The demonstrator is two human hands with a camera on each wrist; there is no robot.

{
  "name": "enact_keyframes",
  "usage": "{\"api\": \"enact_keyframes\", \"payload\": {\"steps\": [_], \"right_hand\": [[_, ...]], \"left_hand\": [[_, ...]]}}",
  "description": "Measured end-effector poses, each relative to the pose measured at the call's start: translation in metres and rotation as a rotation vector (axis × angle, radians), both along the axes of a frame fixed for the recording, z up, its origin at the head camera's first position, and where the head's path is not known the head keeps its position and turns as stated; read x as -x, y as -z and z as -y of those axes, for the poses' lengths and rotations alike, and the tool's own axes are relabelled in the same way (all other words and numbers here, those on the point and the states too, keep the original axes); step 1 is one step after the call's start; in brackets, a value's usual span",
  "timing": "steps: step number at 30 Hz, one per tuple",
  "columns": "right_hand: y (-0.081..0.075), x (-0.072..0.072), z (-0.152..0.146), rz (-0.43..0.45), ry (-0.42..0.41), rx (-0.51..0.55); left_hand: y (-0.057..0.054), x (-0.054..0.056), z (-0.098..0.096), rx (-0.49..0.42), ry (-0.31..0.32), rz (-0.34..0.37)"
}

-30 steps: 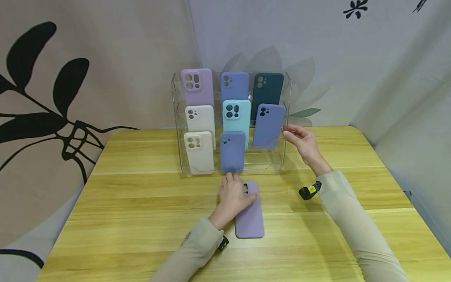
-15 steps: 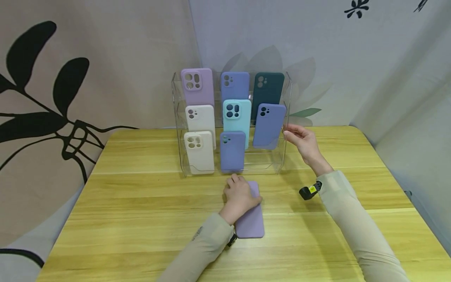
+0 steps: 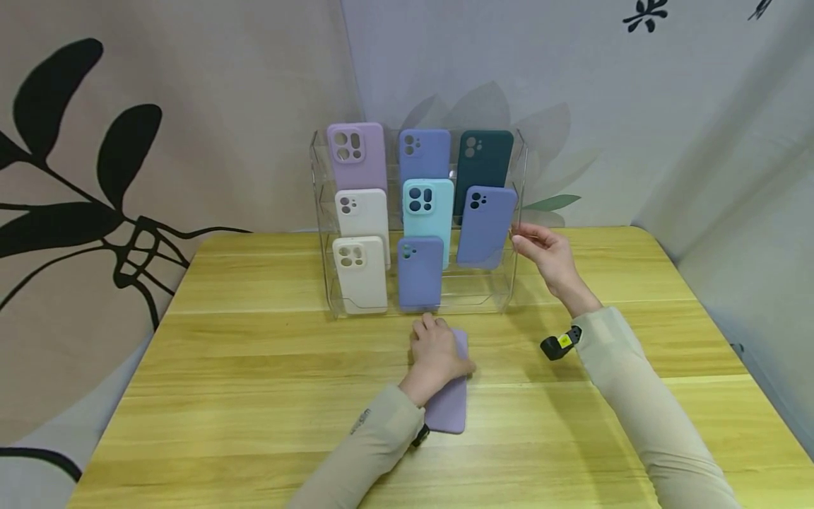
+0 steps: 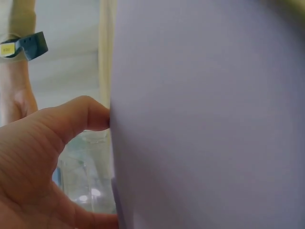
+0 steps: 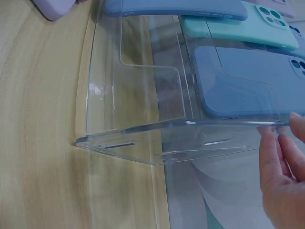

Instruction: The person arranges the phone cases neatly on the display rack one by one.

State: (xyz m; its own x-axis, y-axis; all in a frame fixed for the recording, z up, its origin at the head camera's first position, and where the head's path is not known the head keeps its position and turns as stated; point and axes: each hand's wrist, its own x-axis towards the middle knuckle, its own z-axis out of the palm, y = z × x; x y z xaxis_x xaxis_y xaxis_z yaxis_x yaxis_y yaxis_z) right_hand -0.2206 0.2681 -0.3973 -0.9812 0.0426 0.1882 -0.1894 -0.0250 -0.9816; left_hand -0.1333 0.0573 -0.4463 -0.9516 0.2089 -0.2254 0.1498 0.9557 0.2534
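My left hand (image 3: 437, 357) holds a light purple phone case (image 3: 449, 410) in front of the stand, its thumb at one long edge. In the left wrist view the phone case (image 4: 205, 114) fills most of the picture, and the thumb tip meets its edge. My right hand (image 3: 548, 260) pinches the right side edge of a clear plastic display stand (image 3: 473, 288); the right wrist view shows thumb and fingers on either side of that panel. Beside this hand, a blue-violet phone case (image 3: 487, 230) leans in the middle tier. The left hand hides the held case's upper part.
The stand's three tiers bear several phone cases, among them a white case (image 3: 360, 276), a turquoise case (image 3: 427, 212) and a dark green case (image 3: 485, 166). The front tier's right-hand slot has no case. Fabric walls (image 3: 731, 141) border the wooden table (image 3: 254, 396).
My left hand has moved right over the purple phone case and taken hold of it. The case has shifted slightly to the left. My right hand stays on the stand.
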Motion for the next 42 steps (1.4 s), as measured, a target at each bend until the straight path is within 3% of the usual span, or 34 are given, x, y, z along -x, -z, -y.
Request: {"api": "enact_keyframes", "payload": {"steps": [8,16,23,28,35,42], "right_hand": [[0.0,-0.002,-0.004,-0.011,-0.007,0.007],[0.0,-0.002,-0.004,-0.022,0.009,0.04],[0.001,-0.002,-0.003,-0.027,0.017,0.042],[0.002,0.001,-0.001,-0.006,0.023,0.013],[-0.001,0.002,0.0,0.019,0.031,-0.107],[-0.001,0.002,-0.001,0.019,0.04,-0.087]], "left_hand": [[-0.005,-0.004,-0.006,-0.144,0.09,-0.082],[-0.037,-0.002,-0.023,-0.246,0.143,-0.221],[-0.077,0.015,-0.037,-0.291,0.114,-0.4],[-0.093,0.038,-0.039,-0.347,0.099,-0.549],[-0.094,0.075,-0.042,-0.504,0.122,-0.865],[-0.073,0.09,-0.054,-0.622,0.111,-0.998]]}}
